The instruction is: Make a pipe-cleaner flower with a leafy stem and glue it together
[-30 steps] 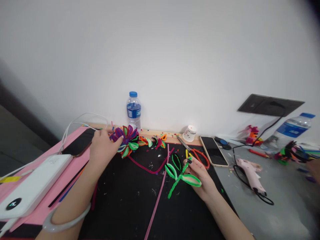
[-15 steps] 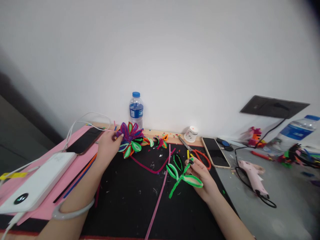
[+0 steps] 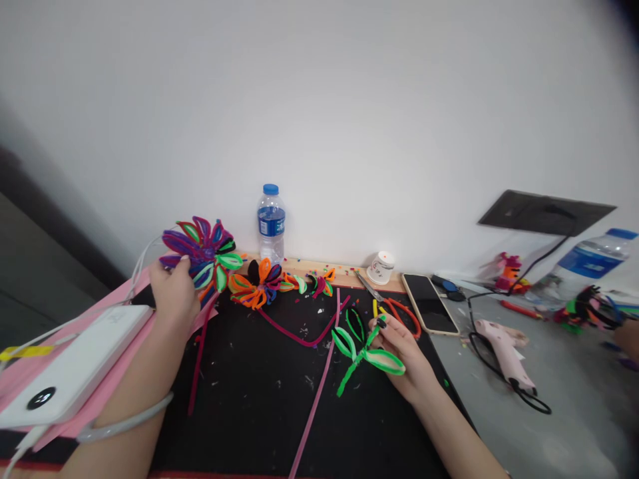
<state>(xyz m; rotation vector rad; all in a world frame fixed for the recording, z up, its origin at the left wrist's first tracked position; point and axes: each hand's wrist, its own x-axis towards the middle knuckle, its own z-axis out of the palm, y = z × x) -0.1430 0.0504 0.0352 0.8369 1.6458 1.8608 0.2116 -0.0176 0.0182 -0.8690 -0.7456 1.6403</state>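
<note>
My left hand (image 3: 174, 289) is closed on a many-petalled pipe cleaner flower (image 3: 204, 253), mostly purple with green and red petals, raised over the pink sheet at the left. Between the fingers of my right hand (image 3: 402, 349) is a green pipe cleaner stem (image 3: 357, 359) with several looped leaves, held above the black mat (image 3: 259, 412). An orange pipe cleaner flower (image 3: 255, 285) lies at the mat's back edge, with smaller orange, green and black pieces (image 3: 322, 283) to its right. A bent magenta pipe cleaner (image 3: 304, 341) and a long pink one (image 3: 319, 392) rest on the mat.
Orange-handled scissors (image 3: 404, 316), a white paper cup (image 3: 381, 267) and a phone (image 3: 430, 305) lie behind my right hand. A pink glue gun (image 3: 506, 356) with its cord is farther right. A water bottle (image 3: 271, 226) stands by the wall; a white power bank (image 3: 74, 362) sits left.
My left hand has lifted the purple flower and carried it leftward, uncovering the orange flower behind it. My right hand and the green stem have stayed in place.
</note>
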